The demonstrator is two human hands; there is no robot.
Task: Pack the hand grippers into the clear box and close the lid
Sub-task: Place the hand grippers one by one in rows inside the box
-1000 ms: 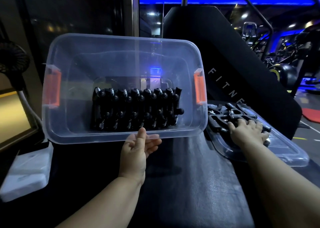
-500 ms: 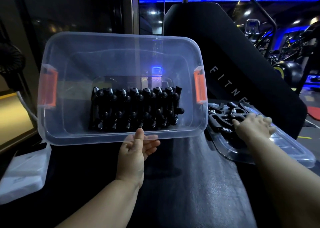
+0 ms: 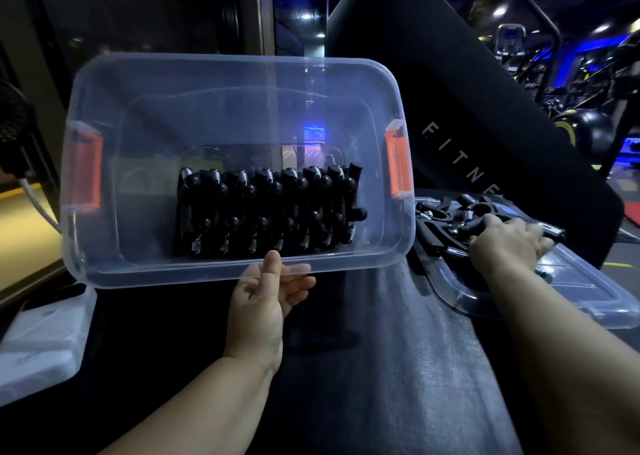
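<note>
Holding entry, clear box (image 3: 156, 115): thin see-through plastic with rounded corners, tipped up on its long side so the mouth faces the person. It looks light, but the walls probably flex. The left hand (image 3: 266, 299) pinches the lower rim at mid-length, thumb on the inside and fingers curled beneath. Orange latches (image 3: 398, 164) sit at both short ends.

Contents: hand grippers (image 3: 270, 212), black, packed in one row along the lower wall, with steel coil springs showing. They are hard and knobbly, probably heavy together, and liable to slide if the box tilts more.

Loose grippers (image 3: 446, 219) lie heaped on the clear lid (image 3: 571, 285), which lies flat on the black padded bench (image 3: 381, 368) just right of the box. The right hand (image 3: 509, 243) rests on the heap, fingers curled round a handle. The handles look like the surest place to hold.
</note>
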